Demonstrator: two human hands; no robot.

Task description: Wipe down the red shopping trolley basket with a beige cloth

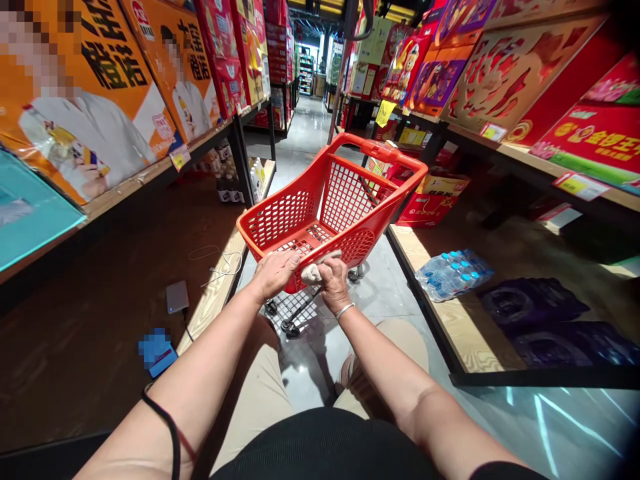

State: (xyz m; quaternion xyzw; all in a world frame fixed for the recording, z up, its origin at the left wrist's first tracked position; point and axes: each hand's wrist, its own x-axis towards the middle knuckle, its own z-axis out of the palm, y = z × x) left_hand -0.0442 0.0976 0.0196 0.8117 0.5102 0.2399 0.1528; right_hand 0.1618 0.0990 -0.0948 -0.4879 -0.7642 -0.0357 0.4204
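A red plastic shopping cart [350, 193] stands in front of me, its basket holding nothing that I can see. My left hand [275, 275] grips the basket's near rim at the left corner, thumb along the edge. Just right of it, my right hand [335, 283] is closed on a crumpled pale cloth [313, 272], pressed against the near end of the basket. Part of the cloth shows past the fingers on both sides. Below the basket are the cart's black wheels [291, 328].
Shelves of boxed goods line both sides; orange cartons [115, 120] are left, red gift boxes [595, 143] right. A pack of water bottles [454, 275] lies on the lower right shelf. On the lower left are a power bank [177, 297], a white cable [225, 263] and a blue item [159, 353].
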